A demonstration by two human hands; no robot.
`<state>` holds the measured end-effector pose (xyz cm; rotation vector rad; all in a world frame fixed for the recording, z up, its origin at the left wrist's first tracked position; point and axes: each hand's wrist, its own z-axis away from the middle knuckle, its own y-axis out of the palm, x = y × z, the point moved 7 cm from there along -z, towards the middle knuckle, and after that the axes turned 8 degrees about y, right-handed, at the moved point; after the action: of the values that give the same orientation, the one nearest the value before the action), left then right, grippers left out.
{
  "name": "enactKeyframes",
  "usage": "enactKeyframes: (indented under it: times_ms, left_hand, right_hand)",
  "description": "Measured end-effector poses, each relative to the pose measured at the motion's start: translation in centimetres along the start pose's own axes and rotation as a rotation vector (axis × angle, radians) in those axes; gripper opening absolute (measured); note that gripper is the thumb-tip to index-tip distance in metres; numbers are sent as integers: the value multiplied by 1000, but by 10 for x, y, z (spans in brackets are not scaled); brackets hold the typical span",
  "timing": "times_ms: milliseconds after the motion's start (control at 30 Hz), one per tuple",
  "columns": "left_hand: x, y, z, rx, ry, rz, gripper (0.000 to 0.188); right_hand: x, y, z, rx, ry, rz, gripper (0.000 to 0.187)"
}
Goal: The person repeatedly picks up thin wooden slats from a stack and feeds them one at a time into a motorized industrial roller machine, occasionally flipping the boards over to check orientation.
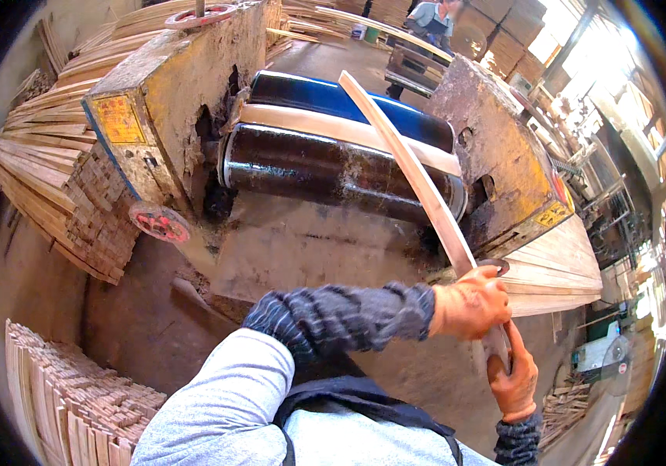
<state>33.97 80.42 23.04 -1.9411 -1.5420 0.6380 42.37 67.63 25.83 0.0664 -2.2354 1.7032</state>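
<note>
Held at One End, Loose at the Other

The left hand (473,304) is closed over the near part of a long wooden strip (414,171), right of centre in the frame. Just below it, the right hand (515,380) is wrapped about the strip's lower end. The strip slants up and left from there, crossing the view of the front roller (333,167) and the rear roller (310,89); whether it touches either I cannot tell.

With both hands gathered at one end, the long far end could dip or swing onto the rollers. If they are turning, which does not show, they might snatch the strip and drag at the hands. The ruffled sleeve (341,314) on the left forearm could snag too.

The strip is pale, narrow and smooth-looking; its bow may be only the lens.

Farther out, rusty yellow housings (504,140) flank the rollers, bundled strips (46,167) fill the left of the frame, and a co-worker (430,23) stands at the top.
</note>
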Motion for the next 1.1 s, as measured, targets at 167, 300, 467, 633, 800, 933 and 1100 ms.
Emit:
enactKeyframes:
  times_ms: [167,300,467,633,800,933,1100]
  left_hand:
    - [-12,-66,73,-488,-170,82,50]
    - [-2,-66,200,-499,-575,80,46]
    - [-25,-38,262,-554,-872,158,46]
    - [-35,-21,285,-621,-1041,226,45]
    - [-69,-24,350,-690,-1379,76,45]
    - [-120,-38,399,-809,-1685,-46,43]
    - [-224,2,444,-913,-2017,-334,47]
  right_hand:
    - [-46,-14,34,-29,-28,81,58]
    - [-78,-8,50,-68,-5,160,51]
    - [-43,11,-22,-42,-268,99,49]
    - [15,72,-174,-82,-444,-21,51]
    - [97,165,-352,-185,-611,121,44]
    - [165,229,-475,-158,-508,187,41]
    - [227,275,-571,-263,-470,165,43]
